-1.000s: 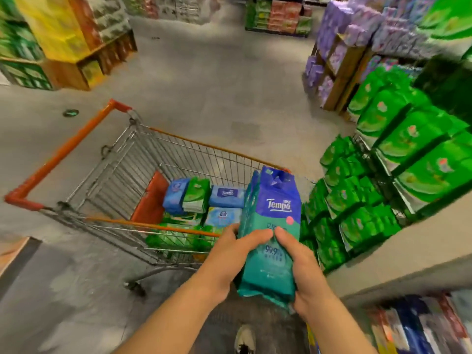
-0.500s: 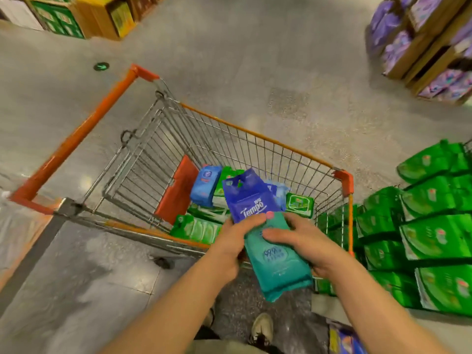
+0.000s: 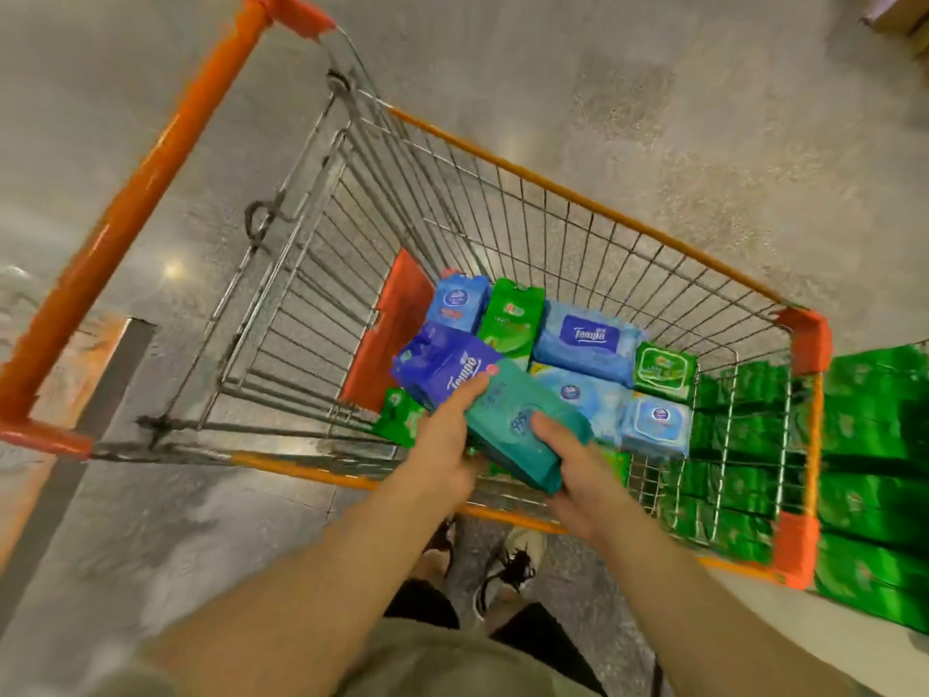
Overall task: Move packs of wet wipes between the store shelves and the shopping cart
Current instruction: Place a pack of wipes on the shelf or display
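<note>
Right now your left hand [image 3: 442,445] and right hand [image 3: 578,470] clasp the Tempo wipes bundle [image 3: 497,404] over the shopping cart [image 3: 553,193], just above the packs inside. It looks soft, slick and fairly heavy, so keep gripping both long sides.

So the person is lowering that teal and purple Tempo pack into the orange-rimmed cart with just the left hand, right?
Not quite: both hands hold it. In the head view the left hand grips the Tempo pack from the left and the right hand from the right. The rest stands: the pack is over the orange-rimmed cart, above the packs already inside.
</note>
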Motion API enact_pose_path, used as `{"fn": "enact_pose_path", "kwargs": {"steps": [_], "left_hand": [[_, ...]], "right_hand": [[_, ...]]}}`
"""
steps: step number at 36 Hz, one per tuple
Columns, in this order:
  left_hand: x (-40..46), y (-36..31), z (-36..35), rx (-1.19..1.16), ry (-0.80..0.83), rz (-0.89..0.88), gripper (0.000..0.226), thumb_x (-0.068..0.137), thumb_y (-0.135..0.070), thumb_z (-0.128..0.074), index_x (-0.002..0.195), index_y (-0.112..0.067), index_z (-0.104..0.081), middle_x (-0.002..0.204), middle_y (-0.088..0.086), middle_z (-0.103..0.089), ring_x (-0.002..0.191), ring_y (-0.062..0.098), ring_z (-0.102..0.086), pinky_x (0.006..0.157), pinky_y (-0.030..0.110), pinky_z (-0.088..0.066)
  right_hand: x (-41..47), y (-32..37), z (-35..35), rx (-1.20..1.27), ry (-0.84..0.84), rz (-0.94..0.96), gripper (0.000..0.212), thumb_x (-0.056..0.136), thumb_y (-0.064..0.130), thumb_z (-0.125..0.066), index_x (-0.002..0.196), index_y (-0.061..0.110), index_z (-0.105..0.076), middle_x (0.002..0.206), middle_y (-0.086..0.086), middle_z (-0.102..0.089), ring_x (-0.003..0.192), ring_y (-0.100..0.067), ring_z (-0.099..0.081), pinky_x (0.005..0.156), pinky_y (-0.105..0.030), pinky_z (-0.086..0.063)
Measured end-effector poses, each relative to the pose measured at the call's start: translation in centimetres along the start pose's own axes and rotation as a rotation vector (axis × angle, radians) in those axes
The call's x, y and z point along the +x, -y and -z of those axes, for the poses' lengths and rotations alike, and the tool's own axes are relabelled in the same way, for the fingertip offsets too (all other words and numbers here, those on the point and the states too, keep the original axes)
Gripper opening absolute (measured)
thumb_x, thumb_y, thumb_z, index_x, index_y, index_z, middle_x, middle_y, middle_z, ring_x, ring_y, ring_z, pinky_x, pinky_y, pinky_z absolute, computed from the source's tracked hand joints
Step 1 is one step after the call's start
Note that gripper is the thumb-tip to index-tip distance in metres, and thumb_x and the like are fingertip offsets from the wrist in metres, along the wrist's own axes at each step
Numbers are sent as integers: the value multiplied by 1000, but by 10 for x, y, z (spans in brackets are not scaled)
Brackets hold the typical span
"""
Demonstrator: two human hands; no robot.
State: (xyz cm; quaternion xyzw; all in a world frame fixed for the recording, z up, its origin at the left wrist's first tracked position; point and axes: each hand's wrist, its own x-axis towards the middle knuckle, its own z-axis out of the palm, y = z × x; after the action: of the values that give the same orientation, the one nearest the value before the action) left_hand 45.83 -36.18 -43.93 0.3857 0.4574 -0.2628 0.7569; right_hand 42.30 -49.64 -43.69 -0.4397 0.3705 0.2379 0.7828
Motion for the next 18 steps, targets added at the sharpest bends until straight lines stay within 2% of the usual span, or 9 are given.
{"fn": "enact_pose_path", "kwargs": {"steps": [2, 4, 7, 9, 11, 12, 13, 15, 18], "left_hand": [[15, -17, 10, 122, -18, 78, 25, 83, -29, -77, 104, -16, -74, 93, 7, -78, 83, 23, -72, 78, 37, -57], [30, -33, 21, 244, -67, 95, 24, 74, -30, -84, 91, -16, -73, 85, 5, -77, 75, 20, -69, 70, 31, -51], [59, -46, 41, 456, -224, -39, 88, 38, -40, -98, 117, -13, -69, 107, 8, -77, 85, 21, -73, 63, 31, -57], [69, -54, 51, 717, -324, -290, 103, 33, -49, -101, 122, -13, -63, 115, 5, -73, 90, 15, -71, 65, 26, -57], [70, -63, 55, 1210, -351, -492, 100, 47, -54, -96, 131, -19, -56, 129, 5, -63, 115, 22, -62, 94, 31, -53], [71, -67, 56, 1481, -343, -568, 95, 57, -57, -90, 138, -22, -53, 136, 6, -57, 125, 27, -53, 104, 35, -44], [72, -69, 55, 1713, -302, -642, 85, 67, -58, -84, 140, -27, -53, 139, 5, -53, 130, 29, -47, 108, 37, -39], [76, -69, 53, 2010, -153, -730, 63, 80, -59, -73, 136, -37, -57, 136, -1, -52, 127, 27, -46, 103, 41, -43], [85, -64, 53, 2067, 38, -644, 43, 88, -48, -71, 125, -29, -63, 128, 2, -53, 121, 26, -52, 95, 42, -51]], "right_hand": [[15, -7, 0, -37, -4, -23, 50, 80, 24, -71, 128, 11, -64, 119, -12, -74, 110, -30, -70, 96, -44, -54], [28, -8, 1, -115, -7, -20, 33, 87, 17, -70, 120, 13, -68, 112, -8, -77, 100, -25, -73, 88, -41, -57], [47, -6, 7, -260, 2, -53, 25, 91, 10, -70, 116, 12, -69, 102, -6, -78, 86, -20, -75, 75, -34, -62], [59, -6, 11, -344, 13, -71, 32, 88, 8, -73, 120, 7, -68, 105, -10, -77, 86, -23, -74, 70, -32, -62], [71, -11, 14, -395, 42, -103, 34, 86, 6, -74, 120, 6, -69, 109, -14, -76, 92, -28, -74, 72, -35, -62], [77, -13, 13, -414, 57, -123, 34, 87, 6, -74, 120, 7, -69, 110, -14, -76, 94, -29, -74, 74, -36, -62], [85, -17, 14, -429, 66, -143, 33, 87, 7, -74, 119, 8, -69, 110, -12, -77, 95, -28, -74, 77, -37, -62], [97, -24, 13, -446, 78, -182, 36, 85, 9, -76, 121, 11, -69, 111, -9, -77, 99, -28, -74, 81, -39, -61], [109, -32, 12, -437, 64, -240, 38, 84, 8, -78, 121, 10, -68, 109, -11, -77, 93, -27, -75, 76, -39, -61]]}}
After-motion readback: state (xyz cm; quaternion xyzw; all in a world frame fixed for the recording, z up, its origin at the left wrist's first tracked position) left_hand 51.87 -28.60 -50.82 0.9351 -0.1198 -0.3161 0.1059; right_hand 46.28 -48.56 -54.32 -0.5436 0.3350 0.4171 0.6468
